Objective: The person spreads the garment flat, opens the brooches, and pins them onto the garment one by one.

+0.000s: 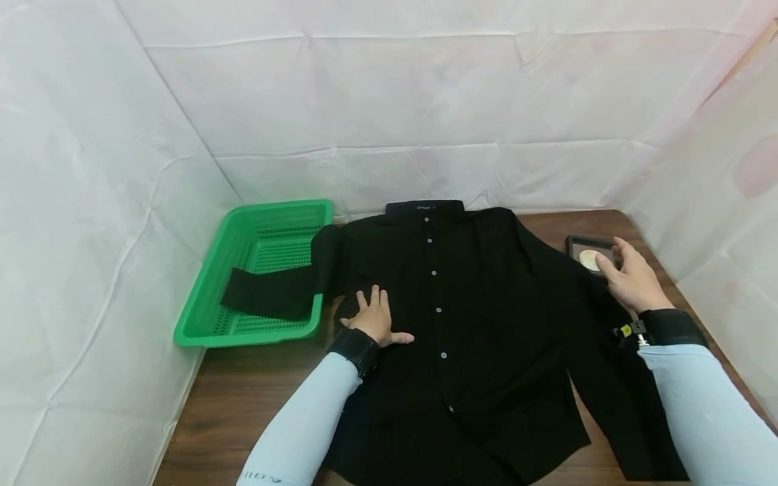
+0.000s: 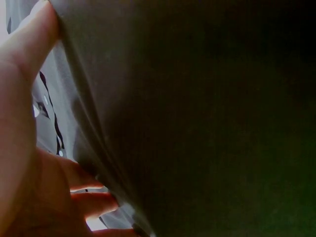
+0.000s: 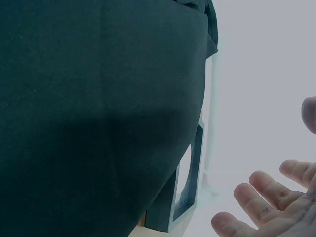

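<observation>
A black button-up shirt (image 1: 498, 317) lies spread front side up, its collar toward the back wall. My left hand (image 1: 373, 320) rests on the front of it, fingers spread; in the left wrist view, fabric folds (image 2: 94, 113) run beside the fingers. One sleeve (image 1: 273, 291) lies across into a green basket (image 1: 197, 331), while the other runs down along the right side. Above the right shoulder area, my right hand (image 1: 635, 280) hovers with fingers extended and apart, holding nothing. Close to its fingertips sits a small dark tray (image 1: 573, 241) with a round cream disc (image 1: 588, 260).
Under everything is a brown wooden table (image 1: 243, 412). White sheeting (image 1: 395, 94) hangs along the back and both sides, close to the table's edges. The shirt's sleeve edge partly covers the dark tray in the right wrist view.
</observation>
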`<state>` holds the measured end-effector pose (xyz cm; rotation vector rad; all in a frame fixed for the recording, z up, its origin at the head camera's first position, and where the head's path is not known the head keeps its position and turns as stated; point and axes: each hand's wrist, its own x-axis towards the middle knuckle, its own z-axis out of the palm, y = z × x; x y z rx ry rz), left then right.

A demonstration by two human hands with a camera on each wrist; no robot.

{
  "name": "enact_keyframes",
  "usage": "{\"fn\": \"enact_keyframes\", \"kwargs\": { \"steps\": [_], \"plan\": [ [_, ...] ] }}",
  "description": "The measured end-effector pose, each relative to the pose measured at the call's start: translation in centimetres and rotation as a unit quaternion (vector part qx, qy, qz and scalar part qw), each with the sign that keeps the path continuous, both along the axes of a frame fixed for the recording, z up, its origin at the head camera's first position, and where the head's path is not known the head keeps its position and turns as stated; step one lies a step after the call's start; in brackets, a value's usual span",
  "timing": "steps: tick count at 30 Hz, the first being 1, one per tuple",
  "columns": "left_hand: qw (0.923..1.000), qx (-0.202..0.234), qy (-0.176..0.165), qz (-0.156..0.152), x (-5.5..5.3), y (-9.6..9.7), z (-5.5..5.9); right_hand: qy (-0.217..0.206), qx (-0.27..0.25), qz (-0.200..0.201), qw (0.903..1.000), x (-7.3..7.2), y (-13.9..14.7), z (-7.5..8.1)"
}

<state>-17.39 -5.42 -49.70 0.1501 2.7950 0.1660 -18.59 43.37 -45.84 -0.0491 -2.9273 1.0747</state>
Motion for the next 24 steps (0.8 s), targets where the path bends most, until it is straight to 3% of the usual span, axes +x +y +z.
{"fn": "enact_keyframes", "kwargs": {
  "steps": [6, 12, 19, 24],
  "plan": [
    [0.9999, -0.012, -0.012, -0.004, -0.1, 0.4, 0.2, 0.005, 0.028, -0.009, 0.9995, 0.5, 0.9, -0.5],
    [0.9998, -0.002, -0.018, -0.008, -0.5, 0.8, 0.0, 0.015, 0.083, -0.021, 0.9963, 0.9, 2.2, -0.1],
    [0.9998, 0.012, -0.018, 0.001, -0.5, 0.6, -0.2, 0.042, 0.147, -0.026, 0.9879, 0.0, 3.0, 0.0],
    [0.9997, 0.011, -0.02, 0.004, -0.1, 0.0, -0.1, 0.025, 0.159, -0.037, 0.9862, -0.7, 3.1, -1.2]
  ]
}}
